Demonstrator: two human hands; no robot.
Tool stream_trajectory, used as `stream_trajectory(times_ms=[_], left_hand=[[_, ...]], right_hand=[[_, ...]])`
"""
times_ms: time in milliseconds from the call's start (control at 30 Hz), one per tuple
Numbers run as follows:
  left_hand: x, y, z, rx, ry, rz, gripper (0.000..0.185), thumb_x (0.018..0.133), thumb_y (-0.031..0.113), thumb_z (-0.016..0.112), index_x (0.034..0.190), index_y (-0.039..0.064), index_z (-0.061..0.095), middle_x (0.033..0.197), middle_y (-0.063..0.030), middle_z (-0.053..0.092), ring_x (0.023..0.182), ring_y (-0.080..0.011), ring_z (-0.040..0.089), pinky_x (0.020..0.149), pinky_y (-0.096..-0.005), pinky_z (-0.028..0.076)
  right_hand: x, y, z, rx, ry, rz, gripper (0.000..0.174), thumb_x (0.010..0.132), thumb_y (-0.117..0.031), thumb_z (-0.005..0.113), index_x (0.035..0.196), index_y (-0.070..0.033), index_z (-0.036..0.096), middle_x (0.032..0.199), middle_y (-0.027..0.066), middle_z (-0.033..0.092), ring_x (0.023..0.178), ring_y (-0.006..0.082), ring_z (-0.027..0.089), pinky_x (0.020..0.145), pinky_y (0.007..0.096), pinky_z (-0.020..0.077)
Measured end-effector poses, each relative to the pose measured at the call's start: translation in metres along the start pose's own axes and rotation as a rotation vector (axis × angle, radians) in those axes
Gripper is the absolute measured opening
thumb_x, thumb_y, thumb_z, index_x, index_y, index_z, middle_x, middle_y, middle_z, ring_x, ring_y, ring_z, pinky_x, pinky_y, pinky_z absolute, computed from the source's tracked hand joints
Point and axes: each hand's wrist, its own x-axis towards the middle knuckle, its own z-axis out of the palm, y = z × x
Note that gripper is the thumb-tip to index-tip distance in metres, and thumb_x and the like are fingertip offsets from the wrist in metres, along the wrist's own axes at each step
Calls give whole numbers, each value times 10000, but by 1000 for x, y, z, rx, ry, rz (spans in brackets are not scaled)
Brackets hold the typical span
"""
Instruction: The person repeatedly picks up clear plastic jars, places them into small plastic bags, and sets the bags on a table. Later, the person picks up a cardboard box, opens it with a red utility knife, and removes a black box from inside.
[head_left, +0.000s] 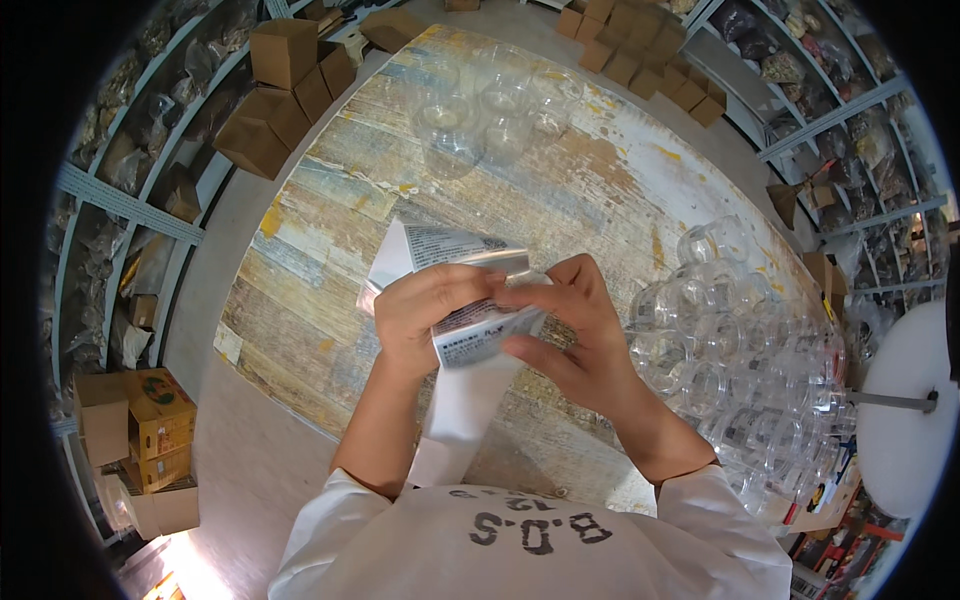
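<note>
My left hand (409, 311) grips a folded strip of silver printed labels (465, 244) on white backing, above the table. Small dark print covers the labels. The white backing tail (457, 420) hangs down towards my shirt. On the strip's right side, my right hand (581, 330) pinches at a label, index finger at its upper edge and thumb low on its face. The hands hide part of the strip, so whether that label is lifted from the backing cannot be told. Several clear plastic jars (450, 135) stand at the table's far end.
The worn wood-patterned table (315, 300) carries many clear plastic jars (735, 360) crowded on the right, some with labels. Beyond the right edge is a round white disc (904, 409) on an arm. Cardboard boxes (281, 97) and loaded shelves (135, 202) surround the table.
</note>
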Motion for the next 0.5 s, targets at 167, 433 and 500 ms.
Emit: stream_trajectory(times_ms=[167,433,500], left_hand=[[-11,-12,0,62,81,-42,236,642,121,779,840,28,689,804,-94,696,705,-214,691,568,-265,527],[-37,-46,-15,247,236,-251,210,634,136,776,763,-2,685,771,-122,687,669,-219,673,589,-265,519],[-48,-57,-24,280,312,-318,225,637,117,774,786,-27,686,773,-134,685,674,-221,671,597,-270,520]], right_hand=[[17,11,9,-42,33,43,230,696,-107,812,914,-105,738,887,11,423,860,182,377,757,298,344],[48,44,21,120,75,-90,209,690,-83,805,885,-86,729,1009,48,434,985,203,436,830,322,389],[73,55,12,183,137,-32,311,724,-99,780,1020,-104,686,1033,74,487,1004,201,480,807,303,432]])
